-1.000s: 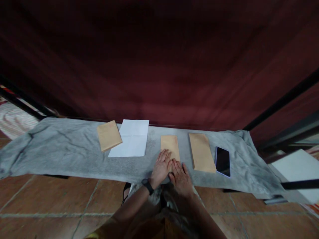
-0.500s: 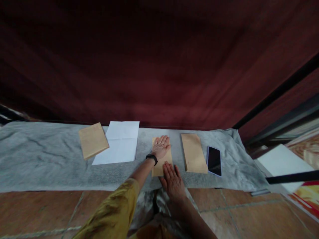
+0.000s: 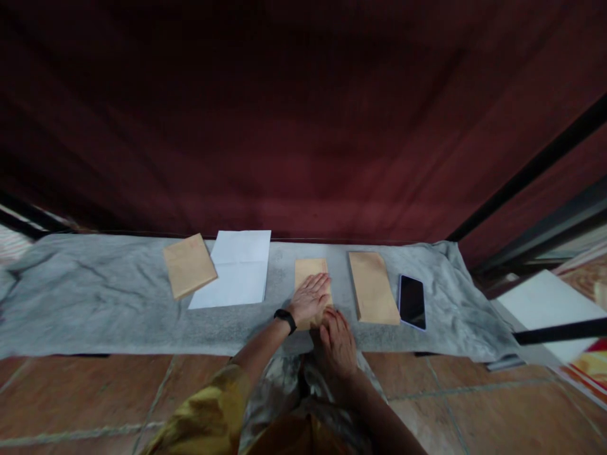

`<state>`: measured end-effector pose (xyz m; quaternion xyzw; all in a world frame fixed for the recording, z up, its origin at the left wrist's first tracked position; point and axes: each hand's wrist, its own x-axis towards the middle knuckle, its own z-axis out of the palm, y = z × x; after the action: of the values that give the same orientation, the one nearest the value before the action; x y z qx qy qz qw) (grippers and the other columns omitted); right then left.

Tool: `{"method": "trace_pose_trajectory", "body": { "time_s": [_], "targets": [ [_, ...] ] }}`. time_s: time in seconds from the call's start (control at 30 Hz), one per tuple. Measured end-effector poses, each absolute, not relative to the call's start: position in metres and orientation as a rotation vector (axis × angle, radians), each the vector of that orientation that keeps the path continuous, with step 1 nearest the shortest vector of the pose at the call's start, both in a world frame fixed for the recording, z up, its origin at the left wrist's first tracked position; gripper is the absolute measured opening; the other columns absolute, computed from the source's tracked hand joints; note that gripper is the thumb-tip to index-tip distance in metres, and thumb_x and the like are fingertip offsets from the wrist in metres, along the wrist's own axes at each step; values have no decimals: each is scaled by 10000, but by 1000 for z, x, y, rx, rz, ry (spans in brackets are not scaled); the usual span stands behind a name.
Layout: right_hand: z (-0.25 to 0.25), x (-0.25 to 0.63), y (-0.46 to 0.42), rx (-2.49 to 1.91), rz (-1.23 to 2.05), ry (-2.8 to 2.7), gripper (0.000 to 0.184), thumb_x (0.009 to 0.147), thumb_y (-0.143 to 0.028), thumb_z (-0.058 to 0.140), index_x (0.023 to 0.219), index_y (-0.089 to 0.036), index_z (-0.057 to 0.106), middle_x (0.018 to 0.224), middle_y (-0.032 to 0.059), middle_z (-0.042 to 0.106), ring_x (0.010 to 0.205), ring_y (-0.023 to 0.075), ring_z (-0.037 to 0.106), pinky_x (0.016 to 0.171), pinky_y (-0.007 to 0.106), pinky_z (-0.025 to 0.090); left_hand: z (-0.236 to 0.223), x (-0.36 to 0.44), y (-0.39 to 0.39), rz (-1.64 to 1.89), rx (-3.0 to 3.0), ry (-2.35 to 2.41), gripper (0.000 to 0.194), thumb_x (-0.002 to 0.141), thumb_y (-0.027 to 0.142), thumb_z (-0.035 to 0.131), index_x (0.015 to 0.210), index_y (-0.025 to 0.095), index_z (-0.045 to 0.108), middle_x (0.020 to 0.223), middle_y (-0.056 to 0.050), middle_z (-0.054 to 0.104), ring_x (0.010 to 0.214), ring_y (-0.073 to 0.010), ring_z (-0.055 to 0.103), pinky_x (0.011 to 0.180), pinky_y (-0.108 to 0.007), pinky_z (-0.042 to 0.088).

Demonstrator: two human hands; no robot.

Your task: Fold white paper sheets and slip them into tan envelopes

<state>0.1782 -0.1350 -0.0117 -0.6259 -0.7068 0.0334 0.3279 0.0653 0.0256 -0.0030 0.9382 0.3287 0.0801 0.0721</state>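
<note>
A narrow brown envelope [image 3: 310, 266] lies flat on the grey cloth in front of me. My left hand [image 3: 310, 297], with a black band on the wrist, rests palm down across its middle, fingers stretched out and open. At the envelope's lower right corner, my right hand [image 3: 340, 344] is closed, its fingers bent in and the thumb on the near side. That corner is hidden under the right hand. Just to the right lies a larger stack of brown envelopes [image 3: 374, 287].
Grey cloth [image 3: 118, 328] covers the long, narrow surface. White folded paper [image 3: 241, 268] lies to the left, overlapped by a square brown paper packet [image 3: 190, 265]. A phone [image 3: 412, 302] lies on the right. Behind rises a dark red panel [image 3: 303, 158]; a white board [image 3: 545, 306] is far right.
My left hand has slid down the envelope, baring its top. My right hand has shifted toward the lower right corner, and its fingers have bent in. The view has shifted slightly.
</note>
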Motion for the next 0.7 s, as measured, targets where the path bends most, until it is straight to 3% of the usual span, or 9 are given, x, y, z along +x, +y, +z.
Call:
{"method": "trace_pose_trajectory", "body": {
  "time_s": [0.27, 0.5, 0.7],
  "targets": [
    [-13, 179, -132, -1632, 231, -1587, 406, 1067, -313, 296, 1395, -195, 506, 1320, 171, 616, 1257, 281, 567, 1021, 525, 522, -2, 45, -24, 293, 2827, 892, 532, 1075, 393, 326, 1572, 208, 354, 1641, -68, 381, 1545, -161, 266, 1270, -394, 196],
    [-16, 178, -129, -1663, 284, -1515, 427, 1080, -352, 275, 1368, -176, 537, 1315, 165, 631, 1237, 269, 585, 1048, 503, 503, 7, 25, -67, 289, 2831, 864, 555, 1054, 358, 401, 1579, 194, 335, 1631, -72, 399, 1546, -179, 268, 1271, -416, 211],
    [-14, 180, -130, -1676, 135, -1724, 421, 1057, -251, 323, 1382, -194, 584, 1360, 122, 651, 1287, 230, 575, 1097, 455, 470, 9, 11, -91, 294, 2875, 865, 557, 1032, 395, 452, 1530, 150, 408, 1585, -127, 458, 1508, -212, 362, 1241, -444, 306]
  ]
}}
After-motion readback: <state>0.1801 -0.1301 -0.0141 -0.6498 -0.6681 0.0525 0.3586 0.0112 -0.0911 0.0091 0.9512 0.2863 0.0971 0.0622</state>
